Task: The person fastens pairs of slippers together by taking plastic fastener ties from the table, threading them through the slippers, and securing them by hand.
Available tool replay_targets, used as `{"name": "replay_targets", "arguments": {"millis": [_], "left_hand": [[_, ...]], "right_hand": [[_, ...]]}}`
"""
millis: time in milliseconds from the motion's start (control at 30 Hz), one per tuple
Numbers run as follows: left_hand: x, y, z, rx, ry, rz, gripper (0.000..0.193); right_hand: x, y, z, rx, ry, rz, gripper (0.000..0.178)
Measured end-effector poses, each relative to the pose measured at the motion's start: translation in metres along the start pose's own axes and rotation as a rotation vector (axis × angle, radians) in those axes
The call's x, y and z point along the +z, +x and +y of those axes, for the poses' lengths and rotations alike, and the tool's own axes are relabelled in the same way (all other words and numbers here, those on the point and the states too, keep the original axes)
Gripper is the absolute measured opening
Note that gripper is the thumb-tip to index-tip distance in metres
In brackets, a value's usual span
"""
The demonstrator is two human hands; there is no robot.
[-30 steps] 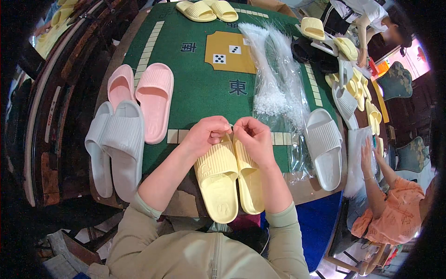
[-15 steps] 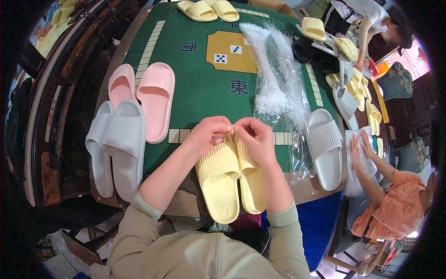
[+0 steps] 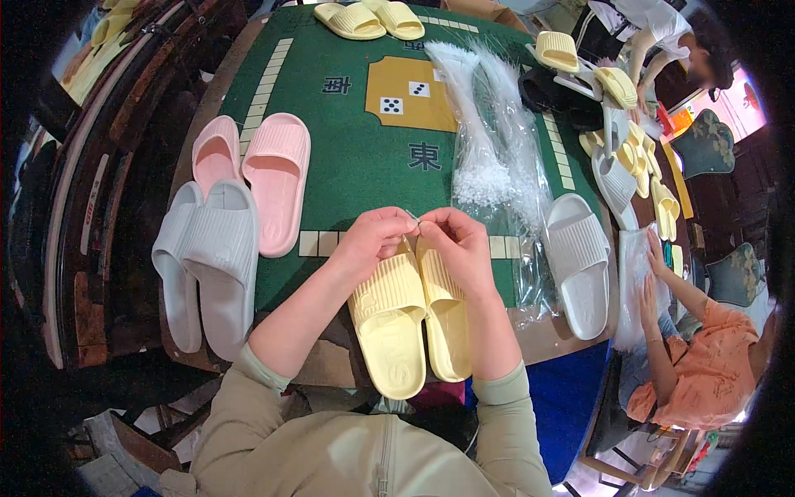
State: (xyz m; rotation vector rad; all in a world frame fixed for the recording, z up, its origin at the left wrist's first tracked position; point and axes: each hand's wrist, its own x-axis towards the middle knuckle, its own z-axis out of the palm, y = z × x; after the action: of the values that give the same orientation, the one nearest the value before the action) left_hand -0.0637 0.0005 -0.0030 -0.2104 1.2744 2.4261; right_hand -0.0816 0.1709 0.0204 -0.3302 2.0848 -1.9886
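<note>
Above the toe ends of a pair of yellow slide sandals (image 3: 389,331), my left hand (image 3: 374,240) and my right hand (image 3: 455,240) meet fingertip to fingertip. Both are closed in a pinch on a thin, pale plastic tie (image 3: 416,219), mostly hidden by the fingers. The sandals lie side by side, heels toward me, over the table's near edge; my right hand partly covers the right one. Beyond my right hand, bundles of clear plastic ties (image 3: 484,157) with small white heads lie in and beside a clear bag.
Pink sandals (image 3: 281,182) and grey sandals (image 3: 219,265) sit at the left of the green table mat (image 3: 356,174). A grey pair (image 3: 578,265) lies at the right. More yellow sandals (image 3: 356,21) are at the far edge. Co-workers sit at the right, one in an orange top (image 3: 696,364).
My hands stay pinched together in nearly the same place, with the tie showing slightly more between the fingertips. At the right, the co-worker in orange has shifted both hands on a clear bag.
</note>
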Motion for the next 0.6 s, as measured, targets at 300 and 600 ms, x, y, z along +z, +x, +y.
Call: {"name": "replay_targets", "arguments": {"millis": [300,600], "left_hand": [[0.012,-0.008,-0.002,0.199,0.132,0.091,0.011],[0.025,-0.014,-0.003,0.378,0.34,0.253,0.013]], "right_hand": [[-0.004,0.0,-0.002,-0.034,0.106,0.062,0.017],[-0.006,-0.002,-0.004,-0.069,0.1,0.108,0.014]]}}
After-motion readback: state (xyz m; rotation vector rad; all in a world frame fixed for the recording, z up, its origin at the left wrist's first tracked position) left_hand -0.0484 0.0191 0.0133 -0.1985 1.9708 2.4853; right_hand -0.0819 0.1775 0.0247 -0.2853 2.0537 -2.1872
